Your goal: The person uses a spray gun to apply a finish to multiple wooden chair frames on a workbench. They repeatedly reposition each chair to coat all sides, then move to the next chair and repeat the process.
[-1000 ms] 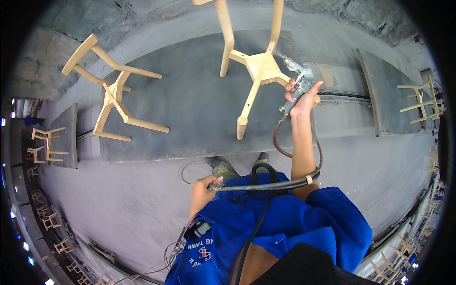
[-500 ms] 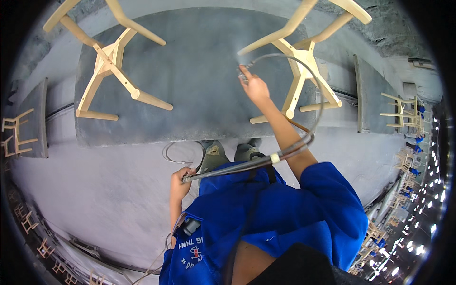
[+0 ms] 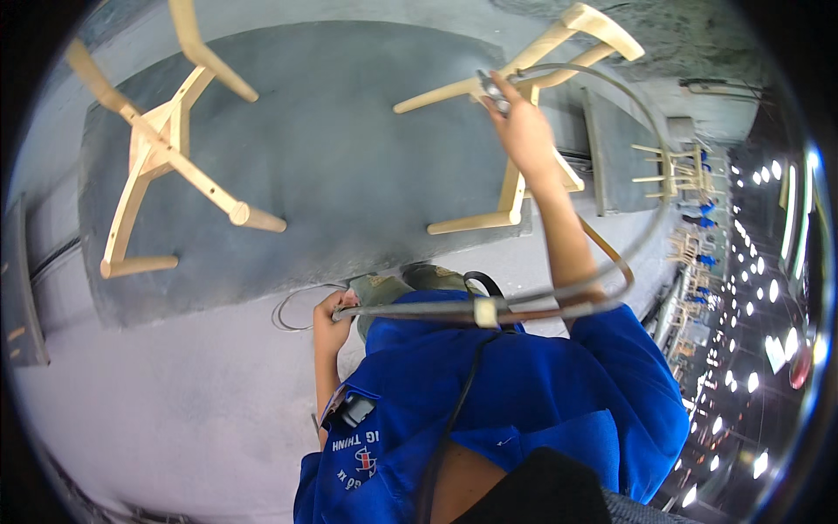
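Observation:
My right hand (image 3: 527, 135) is closed around a small metal spray gun (image 3: 494, 93), raised over the right-hand wooden chair frame (image 3: 513, 185). A grey hose (image 3: 648, 98) loops from the gun out to the right and back across my body. Alongside it runs a brown hose (image 3: 611, 240), and a pale band (image 3: 485, 312) binds the hoses together. Low on the left, my left hand (image 3: 332, 316) grips the bundled hoses (image 3: 401, 310). Another pale wooden chair frame (image 3: 161, 140) lies on the left of the dark grey board (image 3: 332, 148). My right hand and the gun partly cover the right frame.
Another dark panel (image 3: 26, 288) stands at the far left, and one (image 3: 621, 148) lies beyond the right chair frame. Several wooden chairs (image 3: 690, 179) and people in blue line the right side. A thin hose coil (image 3: 297, 310) rests on the floor near my left hand.
My right hand has moved right and slightly up with the spray gun, from over the bare board to the right chair frame. The hose loop has swung right. The view has turned.

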